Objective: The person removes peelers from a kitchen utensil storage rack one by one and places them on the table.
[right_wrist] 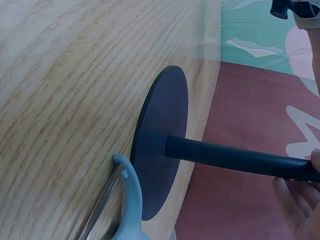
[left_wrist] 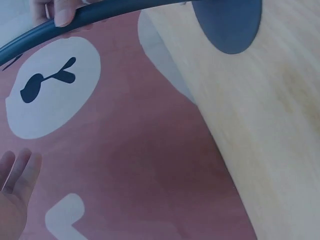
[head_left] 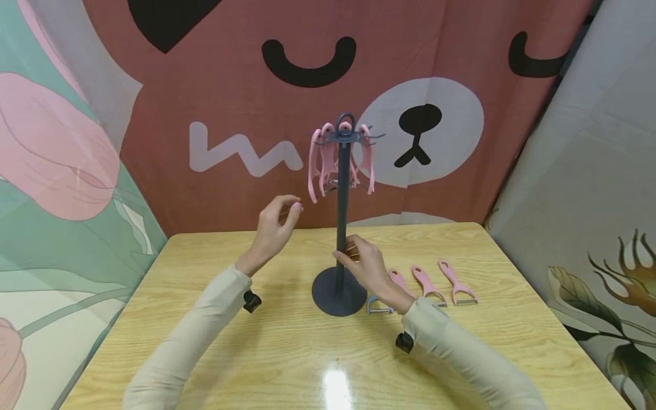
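Observation:
A dark blue-grey rack with a round base (head_left: 330, 299) and upright pole (head_left: 342, 210) stands on the table. Several pink peelers (head_left: 314, 165) hang from hooks around its top. My right hand (head_left: 366, 265) grips the lower part of the pole, thumb in front and fingers behind. In the left wrist view, right-hand fingers (left_wrist: 65, 12) wrap that pole. My left hand (head_left: 277, 225) is raised left of the rack, below the hanging peelers, its fingers loosely bent and holding nothing. The left wrist view shows left-hand fingers (left_wrist: 22, 172) apart from the rack.
Right of the base, pink-handled peelers lie on the wooden table (head_left: 287, 353), one at the far right (head_left: 456, 283) and one beside it (head_left: 425, 282). Partly under my right forearm is a light blue peeler head (right_wrist: 131, 200), near the base. A patterned curtain (head_left: 230, 193) hangs behind.

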The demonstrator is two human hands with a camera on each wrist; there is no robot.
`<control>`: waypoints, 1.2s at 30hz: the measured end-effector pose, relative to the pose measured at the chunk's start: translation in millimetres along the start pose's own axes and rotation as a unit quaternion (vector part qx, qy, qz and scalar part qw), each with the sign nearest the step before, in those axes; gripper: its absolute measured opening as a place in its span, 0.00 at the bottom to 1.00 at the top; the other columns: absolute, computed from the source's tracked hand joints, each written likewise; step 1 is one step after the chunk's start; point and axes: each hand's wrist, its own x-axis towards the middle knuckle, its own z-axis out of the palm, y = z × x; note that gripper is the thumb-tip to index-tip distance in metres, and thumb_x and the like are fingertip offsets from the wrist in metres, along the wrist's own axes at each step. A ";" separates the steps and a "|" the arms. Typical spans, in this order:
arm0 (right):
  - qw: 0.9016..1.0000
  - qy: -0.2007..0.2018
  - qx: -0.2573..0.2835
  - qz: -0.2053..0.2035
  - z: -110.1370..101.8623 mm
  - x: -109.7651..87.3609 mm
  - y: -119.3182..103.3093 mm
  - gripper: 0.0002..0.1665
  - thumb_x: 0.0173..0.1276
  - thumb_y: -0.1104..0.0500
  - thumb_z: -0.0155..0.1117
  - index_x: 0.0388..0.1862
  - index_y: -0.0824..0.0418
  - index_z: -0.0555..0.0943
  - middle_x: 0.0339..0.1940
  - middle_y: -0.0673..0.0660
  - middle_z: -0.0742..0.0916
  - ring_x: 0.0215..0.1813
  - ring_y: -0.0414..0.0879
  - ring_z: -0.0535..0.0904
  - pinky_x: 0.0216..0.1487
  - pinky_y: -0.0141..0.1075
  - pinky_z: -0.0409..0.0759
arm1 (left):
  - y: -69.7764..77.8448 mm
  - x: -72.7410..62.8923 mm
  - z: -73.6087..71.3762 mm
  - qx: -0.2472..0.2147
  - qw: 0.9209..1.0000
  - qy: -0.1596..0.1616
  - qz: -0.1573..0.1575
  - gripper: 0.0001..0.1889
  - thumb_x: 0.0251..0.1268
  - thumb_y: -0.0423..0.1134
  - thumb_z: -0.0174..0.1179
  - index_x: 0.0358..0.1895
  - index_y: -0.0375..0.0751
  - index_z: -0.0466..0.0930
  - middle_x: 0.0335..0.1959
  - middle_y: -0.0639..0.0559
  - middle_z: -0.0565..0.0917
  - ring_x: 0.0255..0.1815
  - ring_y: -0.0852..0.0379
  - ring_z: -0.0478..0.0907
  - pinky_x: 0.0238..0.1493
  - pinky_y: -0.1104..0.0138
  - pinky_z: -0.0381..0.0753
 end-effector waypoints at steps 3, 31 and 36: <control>1.000 0.005 -0.005 -0.013 0.7 -0.5 0.2 0.12 0.67 0.58 0.71 0.44 0.62 0.81 0.35 0.53 0.87 0.37 0.44 0.86 0.38 0.33 0.85 | 2.6 5.3 -0.8 -0.002 1.000 0.012 0.006 0.09 0.69 0.19 0.52 0.49 0.20 0.76 0.40 0.27 0.80 0.41 0.36 0.83 0.42 0.61 0.85; 0.995 -0.005 -0.062 -0.072 1.0 -1.9 -2.1 0.12 0.69 0.60 0.68 0.46 0.66 0.80 0.35 0.56 0.87 0.35 0.44 0.86 0.36 0.30 0.84 | 38.0 38.0 1.6 -0.063 0.997 0.035 0.027 0.18 0.73 0.31 0.52 0.57 0.18 0.71 0.48 0.26 0.76 0.52 0.32 0.76 0.58 0.48 0.76; 0.996 -0.010 -0.063 -0.068 0.8 -1.7 -2.3 0.12 0.69 0.60 0.68 0.47 0.67 0.80 0.35 0.56 0.87 0.35 0.44 0.86 0.36 0.30 0.84 | 41.4 40.7 4.5 -0.061 0.997 0.022 0.035 0.24 0.76 0.40 0.54 0.59 0.18 0.70 0.50 0.27 0.74 0.54 0.32 0.74 0.57 0.43 0.76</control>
